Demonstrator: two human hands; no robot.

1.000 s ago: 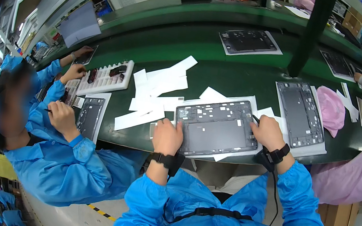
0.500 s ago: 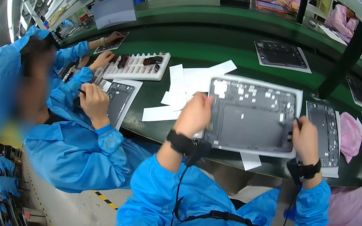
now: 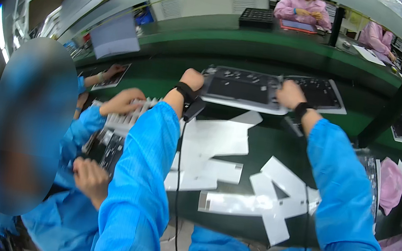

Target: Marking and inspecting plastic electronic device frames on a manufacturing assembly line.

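- Between the hands: dark panel point(image 3: 241, 87) is stretching sideways.
- Left hand point(image 3: 192, 79), right hand point(image 3: 291, 94): are gripping its opposite ends.
- Nearer than both hands: white strips point(image 3: 214, 139) are lying scattered.

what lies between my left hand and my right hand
In the head view, a dark rectangular panel spans the gap between the left hand and the right hand.

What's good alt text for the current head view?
A person's left hand and right hand hold opposite ends of a flat dark-grey rectangular panel far across a green workbench, beside a similar black panel. Overlapping white paper-like strips lie nearer the person. A co-worker in blue clothing is at the left.
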